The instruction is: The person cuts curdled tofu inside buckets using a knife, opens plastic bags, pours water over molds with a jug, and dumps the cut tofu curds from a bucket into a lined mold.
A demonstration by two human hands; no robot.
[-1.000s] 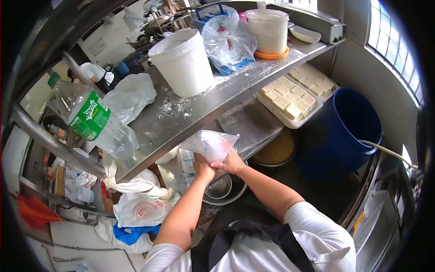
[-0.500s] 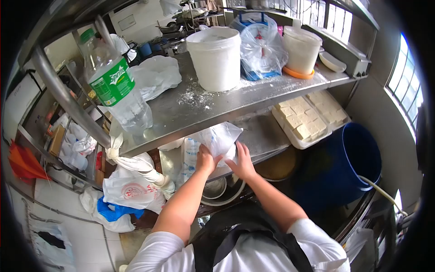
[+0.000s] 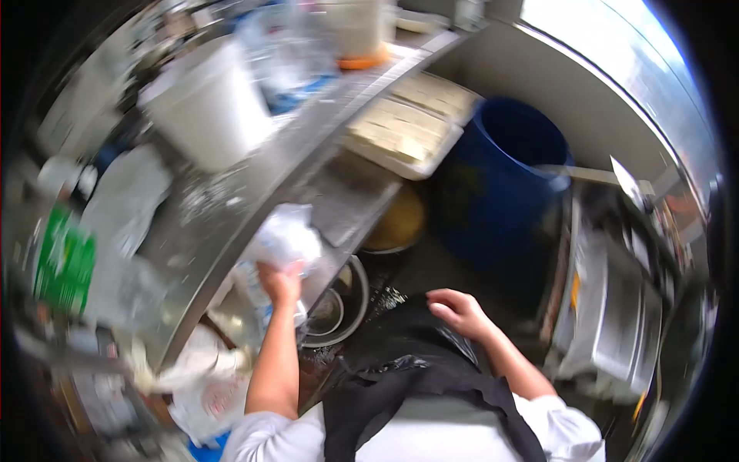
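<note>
My left hand (image 3: pixel 280 283) grips a white plastic bag (image 3: pixel 286 237) at the edge of the lower metal shelf (image 3: pixel 350 196). What the bag contains cannot be made out. My right hand (image 3: pixel 459 313) is away from the bag, above the black apron (image 3: pixel 408 339), with its fingers loosely curled and nothing visible in them. Below the shelf, near my left hand, sits a round metal bowl (image 3: pixel 360 296). Motion blurs much of the view.
On the upper shelf (image 3: pixel 254 181) are a white bucket (image 3: pixel 208 108), a green-labelled bottle (image 3: pixel 65 262) and scattered white powder. White trays (image 3: pixel 419 169) of pale blocks lie on the lower shelf. A blue barrel (image 3: pixel 493 192) and a grey crate (image 3: pixel 616 323) stand to the right.
My right hand has left the bag and moved right, over the apron. My left hand keeps hold of the bag. The view has turned to the right.
</note>
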